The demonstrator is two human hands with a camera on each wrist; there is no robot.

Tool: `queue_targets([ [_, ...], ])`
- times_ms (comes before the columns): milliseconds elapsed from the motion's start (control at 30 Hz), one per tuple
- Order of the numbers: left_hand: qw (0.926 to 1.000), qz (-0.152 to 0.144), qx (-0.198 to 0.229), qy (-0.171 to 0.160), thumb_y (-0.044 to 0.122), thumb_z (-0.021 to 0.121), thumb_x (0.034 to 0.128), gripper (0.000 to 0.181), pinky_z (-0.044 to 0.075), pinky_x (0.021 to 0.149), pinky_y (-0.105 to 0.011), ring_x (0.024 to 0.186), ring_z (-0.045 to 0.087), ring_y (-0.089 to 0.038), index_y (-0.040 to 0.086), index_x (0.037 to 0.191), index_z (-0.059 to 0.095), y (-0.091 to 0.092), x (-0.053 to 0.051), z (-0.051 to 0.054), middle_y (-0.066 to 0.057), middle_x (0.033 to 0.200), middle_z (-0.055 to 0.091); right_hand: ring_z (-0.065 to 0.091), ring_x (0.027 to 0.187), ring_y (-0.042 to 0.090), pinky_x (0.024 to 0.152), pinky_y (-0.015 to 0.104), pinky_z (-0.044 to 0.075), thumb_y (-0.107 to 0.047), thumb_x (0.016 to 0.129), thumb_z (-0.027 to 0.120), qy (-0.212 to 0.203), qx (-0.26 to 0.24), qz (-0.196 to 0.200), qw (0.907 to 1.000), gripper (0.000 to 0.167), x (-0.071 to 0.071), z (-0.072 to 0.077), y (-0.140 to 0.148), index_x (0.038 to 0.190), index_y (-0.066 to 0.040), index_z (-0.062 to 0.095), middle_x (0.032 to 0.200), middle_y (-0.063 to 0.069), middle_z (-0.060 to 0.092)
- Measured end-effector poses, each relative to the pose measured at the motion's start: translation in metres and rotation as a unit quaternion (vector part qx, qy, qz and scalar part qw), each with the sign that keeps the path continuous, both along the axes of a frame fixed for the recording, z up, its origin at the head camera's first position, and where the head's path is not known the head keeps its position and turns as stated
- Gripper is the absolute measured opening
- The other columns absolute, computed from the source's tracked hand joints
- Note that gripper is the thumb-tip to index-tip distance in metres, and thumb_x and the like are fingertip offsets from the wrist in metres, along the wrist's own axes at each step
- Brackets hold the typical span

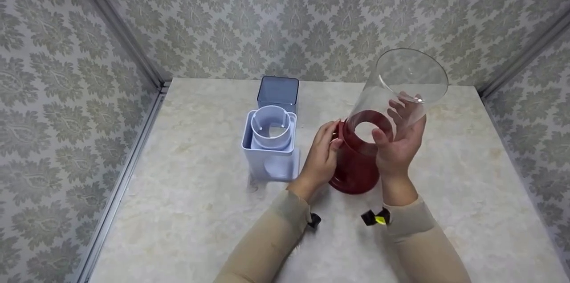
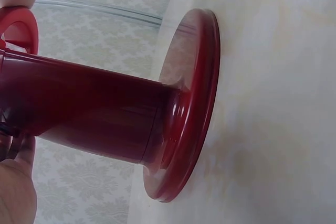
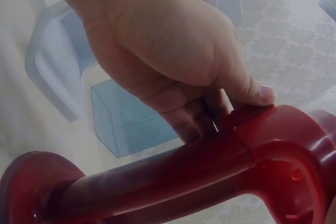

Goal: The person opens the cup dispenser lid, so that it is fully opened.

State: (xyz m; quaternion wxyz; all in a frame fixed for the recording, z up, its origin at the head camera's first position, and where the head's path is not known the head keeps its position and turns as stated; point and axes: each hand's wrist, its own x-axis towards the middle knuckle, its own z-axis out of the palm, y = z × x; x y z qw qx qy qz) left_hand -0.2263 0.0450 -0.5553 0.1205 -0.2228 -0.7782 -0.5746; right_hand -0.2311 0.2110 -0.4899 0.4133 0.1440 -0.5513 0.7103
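A glossy red stand (image 1: 356,169) with a round foot and a ring at its top stands on the table. My left hand (image 1: 318,162) grips its upper part from the left. In the right wrist view, the left thumb (image 3: 266,94) lies on top of the red neck, with the fingers curled behind it. A large clear cylinder (image 1: 372,91), open at the top, leans to the right above the red ring (image 1: 374,116). My right hand (image 1: 401,149) holds it low on the right side, and its fingers show through the clear wall. How deep the cylinder sits in the ring is unclear.
Left of the red stand is a pale blue square container (image 1: 271,165) with a round ring (image 1: 271,140) inside its top. A translucent blue square box (image 1: 278,89) stands behind it. Patterned walls (image 1: 289,20) enclose the table (image 1: 191,194) at the back and sides.
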Motion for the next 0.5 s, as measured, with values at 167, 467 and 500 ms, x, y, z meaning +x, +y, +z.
queue_targets([
  [167, 1.0, -0.006, -0.001, -0.004, 0.021, 0.049, 0.1197, 0.055, 0.042, 0.137, -0.045, 0.156, 0.054, -0.035, -0.005, 0.168, 0.045, -0.0003, -0.0002, 0.0007, -0.023, 0.166, 0.051, 0.066, 0.13, 0.03, 0.114, 0.036, 0.054, -0.068, 0.066, 0.105, 0.012, -0.009, -0.009, 0.9999, 0.139, 0.0002, -0.0013, -0.0013, 0.162, 0.011, 0.043, 0.151, 0.011, 0.066],
  [467, 0.996, -0.061, 0.058, -0.028, 0.022, 0.046, 0.1214, 0.048, 0.054, 0.127, -0.044, 0.149, 0.056, -0.032, -0.003, 0.163, 0.046, -0.0016, -0.0004, 0.0006, -0.019, 0.164, 0.048, 0.067, 0.131, 0.032, 0.113, 0.038, 0.054, -0.064, 0.071, 0.105, 0.002, -0.023, 0.009, 0.9997, 0.126, 0.0016, 0.0034, 0.0015, 0.16, 0.005, 0.047, 0.148, 0.013, 0.065],
  [500, 0.996, -0.061, 0.061, -0.026, 0.021, 0.046, 0.1211, 0.047, 0.054, 0.127, -0.045, 0.149, 0.056, -0.032, -0.003, 0.162, 0.047, -0.0018, -0.0005, 0.0001, -0.02, 0.163, 0.049, 0.067, 0.131, 0.032, 0.113, 0.038, 0.054, -0.064, 0.071, 0.105, -0.002, -0.025, 0.012, 0.9996, 0.125, 0.0017, 0.0037, 0.0018, 0.159, 0.004, 0.047, 0.148, 0.013, 0.064],
])
